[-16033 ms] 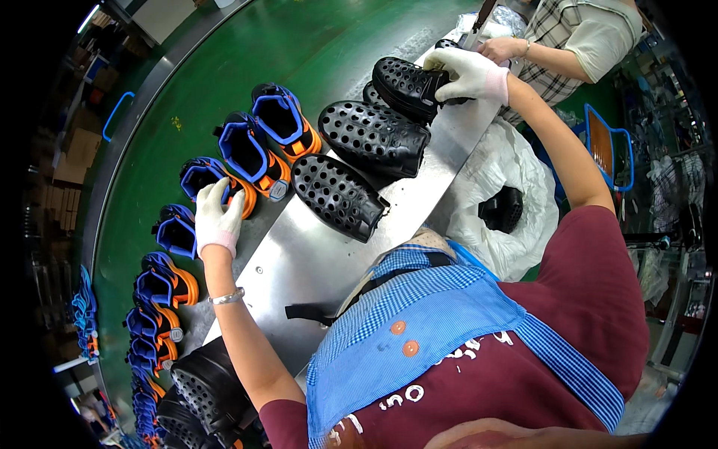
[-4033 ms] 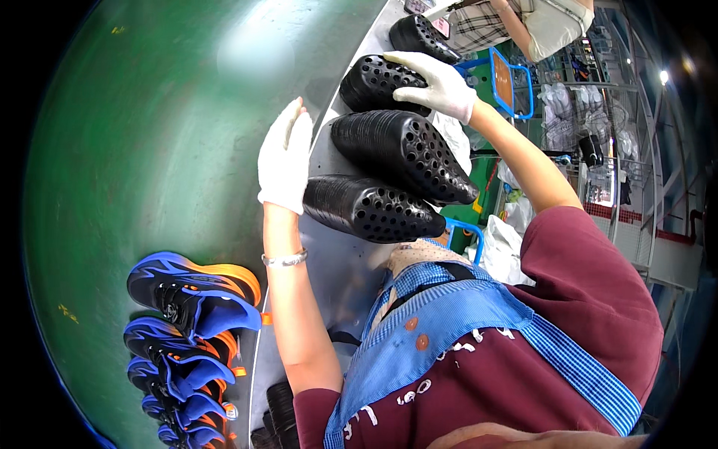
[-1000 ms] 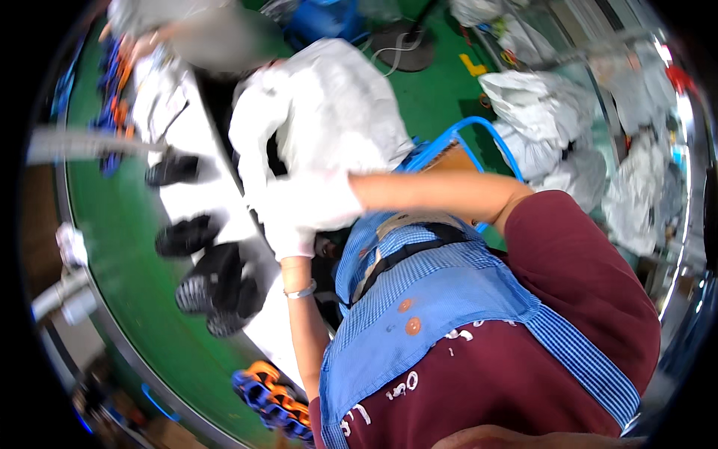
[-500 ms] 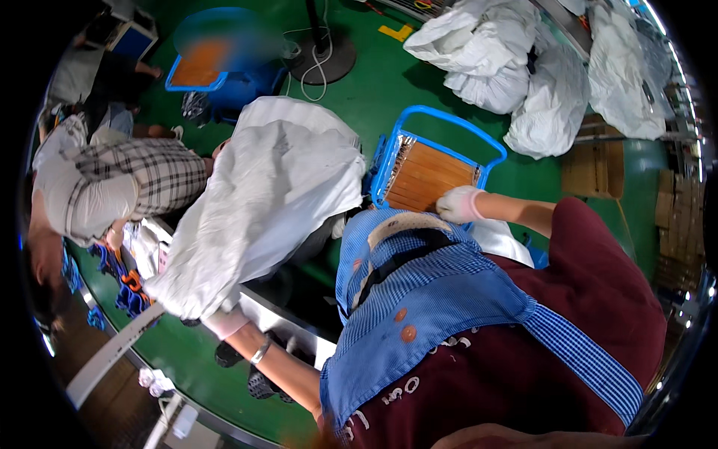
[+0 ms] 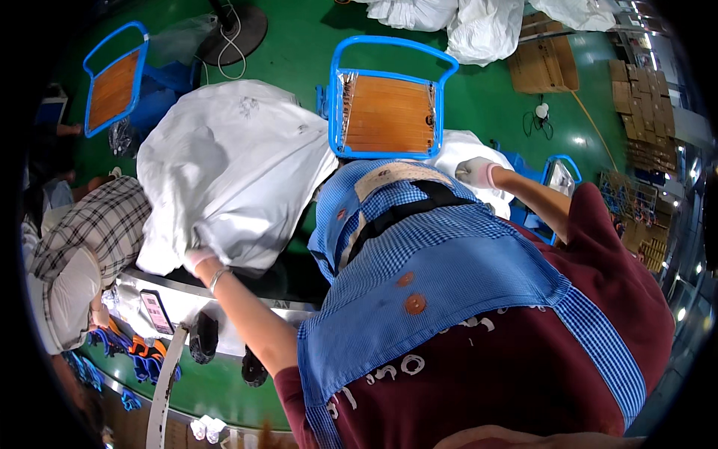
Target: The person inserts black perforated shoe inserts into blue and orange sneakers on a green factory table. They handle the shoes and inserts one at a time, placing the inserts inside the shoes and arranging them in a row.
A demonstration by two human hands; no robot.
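Note:
A large white sack spreads over the left side in front of me. My left hand, in a pale glove with a pink cuff, is closed on the near edge of its cloth. My right hand, gloved likewise, is beside my hip against a second white sack. Its fingers look curled, and what they hold is hidden. Between the two sacks stands a blue-framed chair with a brown slatted panel. Part of the large sack lies over a dark area beside a metal edge.
A person in a checked garment bends close on the left. Dark shoes and a phone are by the metal edge. Another blue chair stands far left. White sacks and a cardboard box are at the back right.
My view has swung to the right. The large sack now lies spread wider and lower, my left hand still on it. My right hand has shifted from the chair panel to the second sack.

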